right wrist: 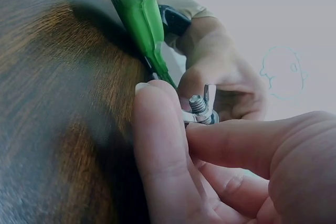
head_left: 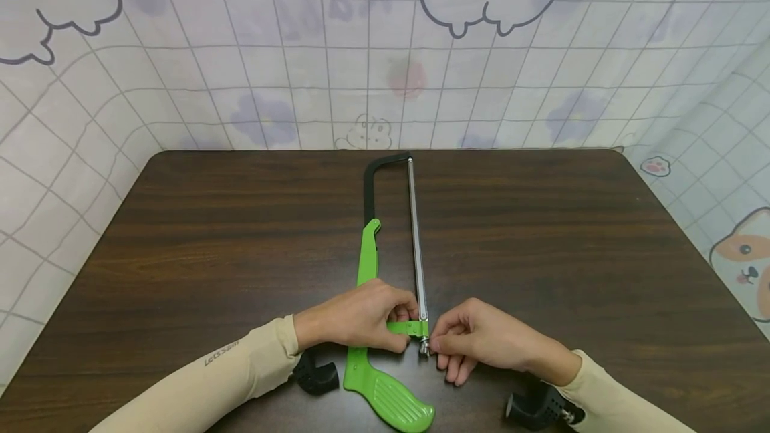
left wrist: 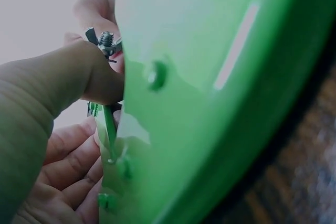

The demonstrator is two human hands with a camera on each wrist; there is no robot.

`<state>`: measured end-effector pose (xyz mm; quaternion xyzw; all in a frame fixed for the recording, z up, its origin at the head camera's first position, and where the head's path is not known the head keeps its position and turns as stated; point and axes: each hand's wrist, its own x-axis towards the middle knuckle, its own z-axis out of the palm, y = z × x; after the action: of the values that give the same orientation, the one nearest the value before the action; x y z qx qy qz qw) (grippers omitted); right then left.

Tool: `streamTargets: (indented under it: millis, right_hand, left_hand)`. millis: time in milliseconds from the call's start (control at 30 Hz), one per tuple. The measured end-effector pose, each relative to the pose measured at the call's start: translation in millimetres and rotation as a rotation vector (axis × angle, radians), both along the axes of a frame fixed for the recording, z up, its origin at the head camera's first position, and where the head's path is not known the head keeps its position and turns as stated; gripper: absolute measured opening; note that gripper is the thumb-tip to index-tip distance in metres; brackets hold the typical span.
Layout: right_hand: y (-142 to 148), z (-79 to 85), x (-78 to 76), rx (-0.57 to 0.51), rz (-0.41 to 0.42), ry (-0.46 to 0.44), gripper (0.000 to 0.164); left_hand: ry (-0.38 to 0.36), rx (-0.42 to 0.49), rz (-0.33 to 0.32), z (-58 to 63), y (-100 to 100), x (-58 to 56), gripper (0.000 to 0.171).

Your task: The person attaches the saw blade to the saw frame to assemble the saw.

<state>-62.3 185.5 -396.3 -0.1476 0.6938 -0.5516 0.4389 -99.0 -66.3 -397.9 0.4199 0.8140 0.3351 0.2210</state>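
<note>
A hacksaw (head_left: 368, 256) lies on the table with its green handle (head_left: 400, 401) toward me and its black front frame (head_left: 369, 186) pointing away. Its silver blade (head_left: 416, 239) runs along the right side to a short green bracket (head_left: 409, 328). My left hand (head_left: 368, 316) reaches over the green frame and grips this bracket between thumb and fingers. At the bracket's near end is a metal wing nut (right wrist: 209, 100) on a threaded bolt (right wrist: 197, 104). Thumb and index finger of my right hand (head_left: 484, 339) pinch a wing of it. In the left wrist view, green metal covers much of the hands.
The dark wood-patterned table (head_left: 240, 232) extends around the saw, up to a white patterned curtain (head_left: 337, 65) at the back and sides. Black wrist cameras sit under both wrists, the left one (head_left: 317, 376) close beside the green handle.
</note>
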Motion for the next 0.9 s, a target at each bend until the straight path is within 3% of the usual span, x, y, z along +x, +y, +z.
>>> streamTargets:
  millis: [900]
  right_hand:
    - [-3.3, 7.1, 4.5, 0.027, 0.013, 0.019, 0.03]
  left_hand:
    - [0.037, -0.008, 0.006, -1.3, 2.7, 2.6, 0.022]
